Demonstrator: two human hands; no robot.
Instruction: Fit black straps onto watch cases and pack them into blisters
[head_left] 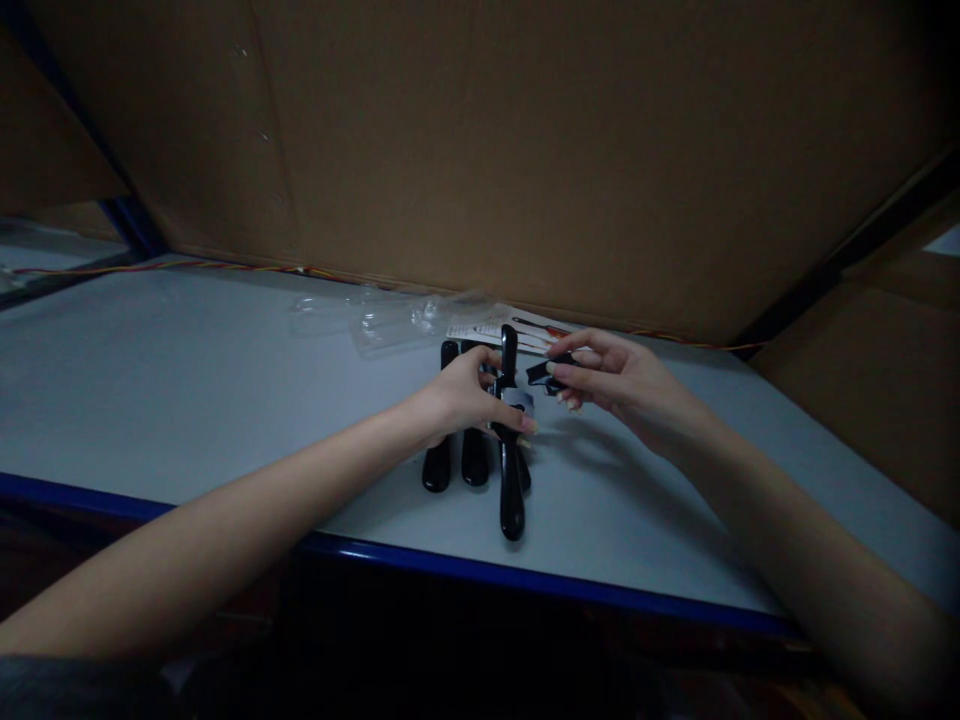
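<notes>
Over the grey tabletop (225, 400): one black spokeshave (512, 495), metal blade (519, 399) at mid-body, gripped there by the curled left hand (461, 392). Right hand (619, 378): pinched on a small black part (537, 374), just beside. Step, seemingly: handling part against tool; next move calls for steady grip, aligned fingers. Printed card (480, 331) behind: lettering illegible; no brand readable.
</notes>
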